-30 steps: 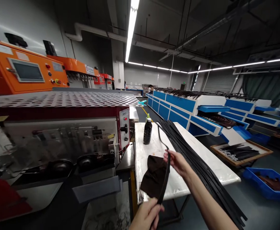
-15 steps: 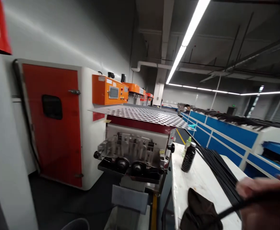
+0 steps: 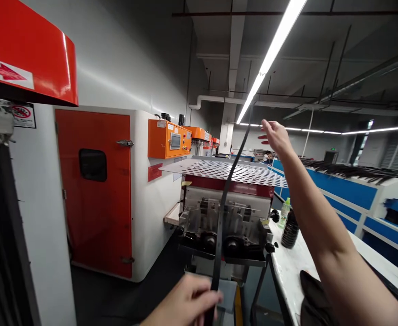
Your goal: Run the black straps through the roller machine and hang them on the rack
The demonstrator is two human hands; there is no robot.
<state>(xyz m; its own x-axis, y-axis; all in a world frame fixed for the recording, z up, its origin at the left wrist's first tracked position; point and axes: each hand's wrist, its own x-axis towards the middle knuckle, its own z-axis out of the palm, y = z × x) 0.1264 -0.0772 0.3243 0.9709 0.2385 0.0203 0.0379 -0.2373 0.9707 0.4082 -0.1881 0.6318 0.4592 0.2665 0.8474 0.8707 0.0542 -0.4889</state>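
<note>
Nearest the camera, the left hand (image 3: 185, 301) is clamped around a long black belt strip (image 3: 222, 217), perhaps leather, though the dim view leaves that unsure. The strip rises almost upright from that grip. The right hand (image 3: 275, 137) is raised and open, fingers spread, just beside the strip's top end. Holding the strip up looks like the step in hand; its free top end calls for that open hand. To the right, a white counter (image 3: 297, 267) carries a dark bottle (image 3: 290, 231) and brown cloth (image 3: 313, 299); farther off stand a perforated-top machine (image 3: 226, 172), an orange control box (image 3: 167, 139) and a red door (image 3: 93, 194).
</note>
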